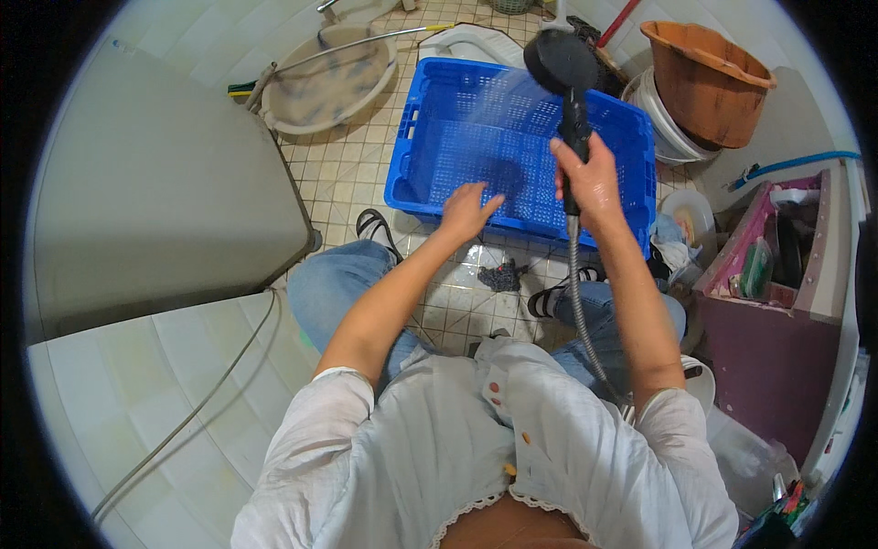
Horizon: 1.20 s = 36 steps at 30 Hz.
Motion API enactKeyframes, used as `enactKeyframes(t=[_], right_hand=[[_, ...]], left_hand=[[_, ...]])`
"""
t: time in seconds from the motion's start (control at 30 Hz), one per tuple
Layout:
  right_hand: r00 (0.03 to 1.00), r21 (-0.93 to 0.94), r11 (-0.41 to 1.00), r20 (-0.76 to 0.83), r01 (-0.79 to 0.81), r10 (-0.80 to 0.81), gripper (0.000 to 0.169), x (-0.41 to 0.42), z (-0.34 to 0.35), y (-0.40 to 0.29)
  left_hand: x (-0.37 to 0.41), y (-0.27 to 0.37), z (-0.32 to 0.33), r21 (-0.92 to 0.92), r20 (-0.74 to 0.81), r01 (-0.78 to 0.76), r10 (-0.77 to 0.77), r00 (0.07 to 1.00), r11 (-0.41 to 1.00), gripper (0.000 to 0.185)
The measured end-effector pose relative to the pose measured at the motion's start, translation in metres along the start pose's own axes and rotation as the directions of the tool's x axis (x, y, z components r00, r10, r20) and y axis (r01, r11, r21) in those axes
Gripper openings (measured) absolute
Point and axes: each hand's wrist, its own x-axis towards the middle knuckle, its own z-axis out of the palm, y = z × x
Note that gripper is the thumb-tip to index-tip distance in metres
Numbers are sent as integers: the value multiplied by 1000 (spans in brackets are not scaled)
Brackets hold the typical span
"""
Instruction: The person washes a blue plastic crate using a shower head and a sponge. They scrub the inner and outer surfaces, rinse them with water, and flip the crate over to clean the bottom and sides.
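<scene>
My right hand [588, 175] grips the handle of a black hand shower [561, 65], whose metal hose [582, 302] runs down past my right knee. Water sprays from its head to the left, into a blue perforated plastic crate [473, 147] on the floor. At the crate's near rim is my left hand [470, 209], fingers spread and nothing held; I cannot tell whether it touches the rim. Below the crate, between my sandalled feet, a dark mesh scrubbing pad [503, 276] lies on the wet tiles.
An oval basin of murky water [329, 79] stands at the back left, a metal pole [357, 42] across it. An orange bucket [713, 82] rests on white buckets [662, 127] at right. Nearby stands a purple bin [768, 357]. A grey appliance [164, 199] fills the left.
</scene>
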Motion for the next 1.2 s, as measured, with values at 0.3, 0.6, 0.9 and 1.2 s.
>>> enactKeyframes(t=[0.3,0.6,0.9,1.2], right_hand=[[989,-58,989,54,139,-136,19,-1,21,-13],[838,-199,968,-494,150,-232,23,54,-115,12],[916,-37,999,-401,-40,22,17,-26,-119,15],[923,26,994,-376,103,-86,16,-58,-120,-12]], left_hand=[[-23,-43,-9,412,200,-170,94,975,895,30],[-18,-40,-5,408,196,-204,133,972,890,17],[-8,-40,-7,472,261,-267,156,953,840,15],[50,50,-77,434,63,-233,228,972,870,25]])
